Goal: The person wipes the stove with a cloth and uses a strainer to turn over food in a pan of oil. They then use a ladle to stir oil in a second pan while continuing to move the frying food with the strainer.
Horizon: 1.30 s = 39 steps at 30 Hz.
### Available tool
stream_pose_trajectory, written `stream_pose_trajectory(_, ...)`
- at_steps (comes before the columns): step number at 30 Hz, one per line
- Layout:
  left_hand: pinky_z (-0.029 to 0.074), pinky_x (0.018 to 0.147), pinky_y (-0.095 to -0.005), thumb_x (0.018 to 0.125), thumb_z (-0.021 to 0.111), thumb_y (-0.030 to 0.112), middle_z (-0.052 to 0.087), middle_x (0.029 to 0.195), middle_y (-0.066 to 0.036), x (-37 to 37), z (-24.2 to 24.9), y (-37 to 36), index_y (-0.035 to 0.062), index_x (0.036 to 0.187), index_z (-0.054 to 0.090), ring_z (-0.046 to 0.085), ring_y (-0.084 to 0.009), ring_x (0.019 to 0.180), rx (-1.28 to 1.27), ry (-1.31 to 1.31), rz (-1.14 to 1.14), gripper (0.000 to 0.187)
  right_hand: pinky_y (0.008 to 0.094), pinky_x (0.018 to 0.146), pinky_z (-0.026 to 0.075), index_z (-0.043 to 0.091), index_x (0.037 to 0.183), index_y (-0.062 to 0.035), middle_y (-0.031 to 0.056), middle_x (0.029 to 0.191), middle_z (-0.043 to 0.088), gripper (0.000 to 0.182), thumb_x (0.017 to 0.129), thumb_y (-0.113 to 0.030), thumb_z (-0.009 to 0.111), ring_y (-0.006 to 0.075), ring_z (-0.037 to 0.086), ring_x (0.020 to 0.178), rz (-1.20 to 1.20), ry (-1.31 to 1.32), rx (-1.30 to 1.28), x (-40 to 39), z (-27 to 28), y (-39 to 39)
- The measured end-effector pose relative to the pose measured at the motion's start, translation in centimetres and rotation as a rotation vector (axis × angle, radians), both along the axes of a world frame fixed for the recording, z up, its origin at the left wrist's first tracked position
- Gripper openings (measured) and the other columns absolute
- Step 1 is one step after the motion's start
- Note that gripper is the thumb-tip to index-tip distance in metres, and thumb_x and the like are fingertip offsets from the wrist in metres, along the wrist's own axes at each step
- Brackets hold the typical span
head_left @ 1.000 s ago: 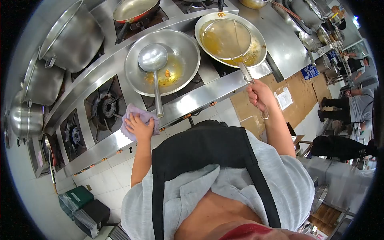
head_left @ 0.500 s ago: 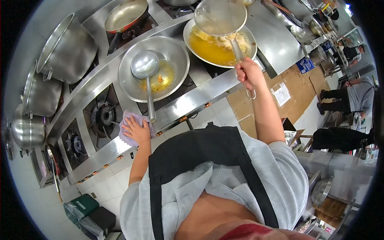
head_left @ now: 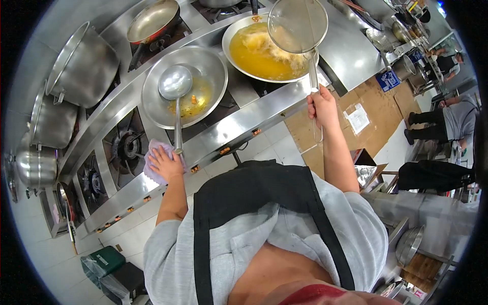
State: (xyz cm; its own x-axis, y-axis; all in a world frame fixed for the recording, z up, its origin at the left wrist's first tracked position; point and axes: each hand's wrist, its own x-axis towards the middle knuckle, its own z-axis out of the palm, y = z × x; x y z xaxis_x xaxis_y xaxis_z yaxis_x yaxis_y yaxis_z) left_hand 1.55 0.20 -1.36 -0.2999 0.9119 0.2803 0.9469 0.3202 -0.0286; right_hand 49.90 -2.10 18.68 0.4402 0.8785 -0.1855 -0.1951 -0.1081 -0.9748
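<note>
My right hand [head_left: 324,108] is closed around the handle of a round wire strainer [head_left: 298,25]. The strainer is over the right side of a pan of yellow oil [head_left: 254,57], where pale, foamy food is frying. My left hand [head_left: 165,163] lies with its fingers spread on a lilac cloth [head_left: 154,175] at the stove's front edge. Just beyond it, a steel bowl [head_left: 152,99] holds a little oil and an orange bit. A large ladle [head_left: 175,82] rests in that bowl, its handle reaching over the rim toward my left hand.
Large steel pots [head_left: 86,66] stand on the left. A red-sided frying pan [head_left: 154,23] sits on a rear burner, and bare burners [head_left: 127,146] lie at the left front. Cardboard [head_left: 363,117] covers floor on the right. Two people [head_left: 457,119] stand at the far right.
The strainer and my right hand have moved right and a little toward me, uncovering more of the frying food. The pan of oil appears shifted left. My left hand remains on the cloth.
</note>
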Motion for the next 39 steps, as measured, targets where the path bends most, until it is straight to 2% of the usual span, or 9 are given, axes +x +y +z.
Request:
stream_pose_trajectory(3, 0.013, 0.109, -0.0556, 0.084, 0.05, 0.043, 0.029, 0.148, -0.01, 0.1, 0.0, -0.1, 0.0179, 0.139, 0.037, 0.018, -0.0351, 0.138, 0.053, -0.035, -0.021, 0.062, 0.0249, 0.036, 0.035, 0.05, 0.114, -0.0035, 0.0023, 0.068, 0.05, 0.029, 0.086, -0.003, 0.042, 0.0082, 0.041, 0.043, 0.027, -0.018, 0.008, 0.5, -0.7, -0.6)
stream_pose_trajectory(14, 0.013, 0.109, -0.0547, 0.085, 0.049, 0.043, 0.031, 0.147, -0.011, 0.5, 1.1, -0.2, 0.0175, 0.138, 0.039, 0.021, -0.0347, 0.137, 0.031, -0.061, -0.012, 0.06, 0.0263, 0.038, 0.037, 0.044, 0.129, -0.0063, 0.0033, 0.067, 0.05, 0.042, 0.087, -0.005, 0.041, 0.0089, 0.045, 0.047, -0.188, -0.372, -0.052, 3.5, 0.4, -0.6)
stream_pose_trajectory(15, 0.013, 0.109, -0.0547, 0.085, 0.049, 0.044, 0.031, 0.147, -0.011, 0.5, 1.1, -0.2, 0.0174, 0.138, 0.039, 0.021, -0.0349, 0.137, 0.024, -0.059, -0.007, 0.06, 0.0348, 0.054, 0.048, 0.044, 0.131, -0.0063, 0.013, 0.076, 0.06, 0.044, 0.087, -0.008, 0.044, 0.0219, 0.06, 0.062, -0.229, -0.607, -0.167, 4.2, -0.6, 0.1)
stream_pose_trajectory(19, 0.014, 0.109, -0.0553, 0.084, 0.049, 0.044, 0.031, 0.147, -0.01, 0.4, 0.9, -0.2, 0.0173, 0.138, 0.039, 0.021, -0.035, 0.137, 0.048, -0.069, -0.006, 0.061, 0.0452, 0.087, 0.044, 0.043, 0.131, -0.0076, 0.0283, 0.105, 0.059, 0.045, 0.087, -0.012, 0.046, 0.0417, 0.056, 0.102, -0.254, -0.909, -0.264, 4.9, -3.3, 1.7)
stream_pose_trajectory(27, 0.013, 0.108, -0.058, 0.083, 0.05, 0.044, 0.032, 0.146, -0.011, 0.2, 0.7, -0.1, 0.016, 0.138, 0.039, 0.022, -0.0358, 0.137, 0.041, -0.094, -0.03, 0.063, 0.043, 0.072, 0.05, 0.043, 0.13, -0.0068, 0.0261, 0.094, 0.063, 0.046, 0.085, -0.008, 0.047, 0.0371, 0.063, 0.082, -0.258, -1.13, -0.36, 4.0, -8.2, 3.4)
stream_pose_trajectory(29, 0.013, 0.108, -0.0579, 0.083, 0.049, 0.044, 0.032, 0.146, -0.011, 0.3, 0.9, -0.2, 0.0156, 0.138, 0.039, 0.022, -0.0358, 0.137, 0.033, -0.091, -0.023, 0.063, 0.0388, 0.054, 0.05, 0.047, 0.125, -0.0043, 0.0194, 0.079, 0.062, 0.04, 0.085, -0.006, 0.044, 0.0281, 0.061, 0.061, -0.258, -0.956, -0.261, 5.2, -11.0, 4.7)
stream_pose_trajectory(32, 0.013, 0.108, -0.0579, 0.083, 0.049, 0.043, 0.032, 0.146, -0.012, 0.4, 1.4, -0.2, 0.0148, 0.137, 0.039, 0.022, -0.0362, 0.136, 0.022, -0.097, -0.024, 0.063, 0.0388, 0.048, 0.047, 0.049, 0.116, -0.0017, 0.0137, 0.073, 0.06, 0.034, 0.083, -0.004, 0.043, 0.0249, 0.058, 0.055, -0.152, -0.479, -0.314, 2.8, -7.7, 4.3)
stream_pose_trajectory(35, 0.012, 0.108, -0.0578, 0.083, 0.049, 0.043, 0.032, 0.146, -0.012, 0.3, 1.2, -0.2, 0.014, 0.137, 0.04, 0.022, -0.0362, 0.136, 0.031, -0.114, -0.034, 0.063, 0.0297, 0.039, 0.04, 0.049, 0.097, -0.0026, 0.0061, 0.065, 0.052, 0.016, 0.083, -0.003, 0.042, 0.0131, 0.048, 0.046, -0.106, -0.246, -0.222, 2.8, -7.7, 4.9)
stream_pose_trajectory(39, 0.011, 0.108, -0.0575, 0.082, 0.05, 0.043, 0.033, 0.145, -0.013, 0.1, 0.8, -0.2, 0.0134, 0.136, 0.04, 0.021, -0.0357, 0.136, 0.063, -0.115, -0.053, 0.063, 0.0275, 0.039, 0.038, 0.046, 0.091, -0.0043, 0.0044, 0.065, 0.051, 0.008, 0.084, -0.002, 0.042, 0.0121, 0.046, 0.046, -0.049, -0.161, -0.207, 1.8, -6.8, 5.5)
